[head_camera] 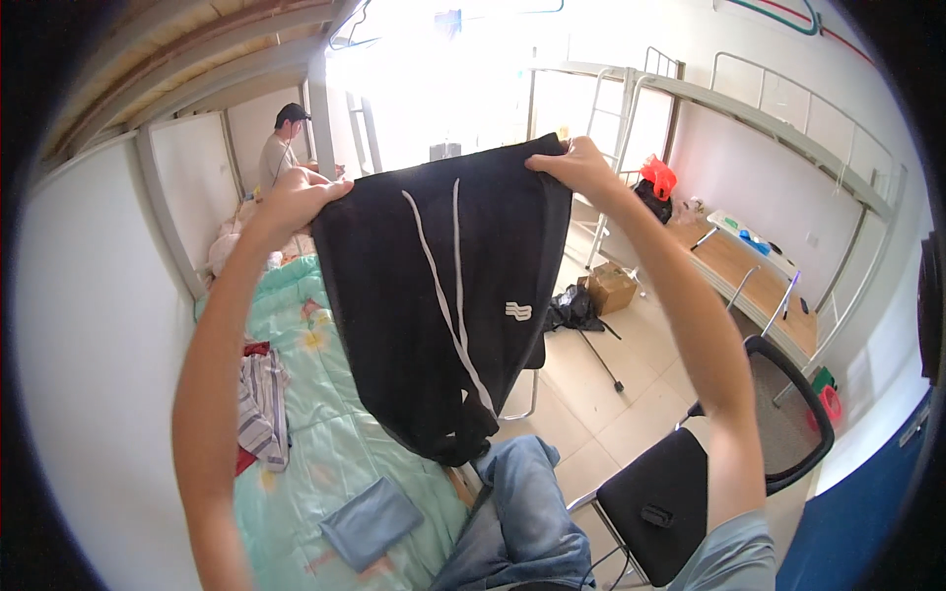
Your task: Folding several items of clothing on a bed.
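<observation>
Black drawstring trousers or shorts [399,295] hang spread out in front of me by the waistband, with two pale cords down the front and a small white logo. My left hand [299,196] grips the left end of the waistband, and my right hand [580,166] grips the right end. The lower part bunches together above my jeans. Below, on a mint-green floral quilt [332,473], lie a folded blue-grey cloth [372,523] and a crumpled striped garment [264,414].
A black chair [654,502] with a small dark object stands at my right. Beyond are a cardboard box [612,287], a black plastic bag [575,309] and a wooden bunk board [746,273] with a small folding table. Another person [281,151] is at the far left.
</observation>
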`<act>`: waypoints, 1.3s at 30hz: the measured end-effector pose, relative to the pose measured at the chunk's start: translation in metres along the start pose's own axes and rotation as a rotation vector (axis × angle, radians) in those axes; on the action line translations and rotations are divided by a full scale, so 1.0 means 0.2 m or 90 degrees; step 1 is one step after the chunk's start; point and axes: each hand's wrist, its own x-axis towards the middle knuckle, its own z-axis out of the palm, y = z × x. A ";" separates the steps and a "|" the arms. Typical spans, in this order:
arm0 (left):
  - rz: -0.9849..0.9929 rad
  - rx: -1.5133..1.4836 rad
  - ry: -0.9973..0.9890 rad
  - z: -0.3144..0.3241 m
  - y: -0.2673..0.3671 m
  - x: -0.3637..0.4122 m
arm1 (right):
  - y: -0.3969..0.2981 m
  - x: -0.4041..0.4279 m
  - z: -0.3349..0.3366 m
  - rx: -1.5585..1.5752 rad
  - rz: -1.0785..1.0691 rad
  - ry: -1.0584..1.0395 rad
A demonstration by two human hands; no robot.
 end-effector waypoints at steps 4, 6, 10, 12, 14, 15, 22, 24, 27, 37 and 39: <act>-0.072 -0.333 -0.013 0.38 0.20 0.03 | -0.13 -0.09 0.17 0.114 0.008 0.135; -0.033 -0.349 -0.082 0.44 0.21 0.04 | -0.29 -0.21 0.30 0.115 -0.138 0.140; 0.051 -0.073 0.060 0.57 0.32 0.00 | -0.34 -0.31 0.45 0.084 -0.164 0.066; 0.086 -0.096 0.068 0.59 0.25 0.03 | -0.30 -0.33 0.44 0.165 -0.154 0.040; 0.119 -0.186 0.103 0.64 0.22 0.02 | -0.25 -0.34 0.46 0.210 -0.188 0.060; 0.118 -0.186 0.101 0.65 0.26 -0.02 | -0.25 -0.36 0.45 0.210 -0.186 0.061; 0.206 0.018 0.084 0.59 0.31 -0.06 | -0.31 -0.44 0.45 0.133 -0.241 0.170; 0.209 0.023 0.074 0.60 0.32 -0.06 | -0.31 -0.44 0.46 0.117 -0.248 0.203; 0.250 0.126 0.138 0.60 0.31 -0.05 | -0.31 -0.45 0.50 0.139 -0.264 0.210; 0.082 -0.111 -0.150 0.44 0.36 -0.25 | -0.14 -0.49 0.26 0.277 -0.247 -0.027; 0.143 -0.045 -0.189 0.39 0.40 -0.28 | -0.12 -0.49 0.18 0.203 -0.302 -0.057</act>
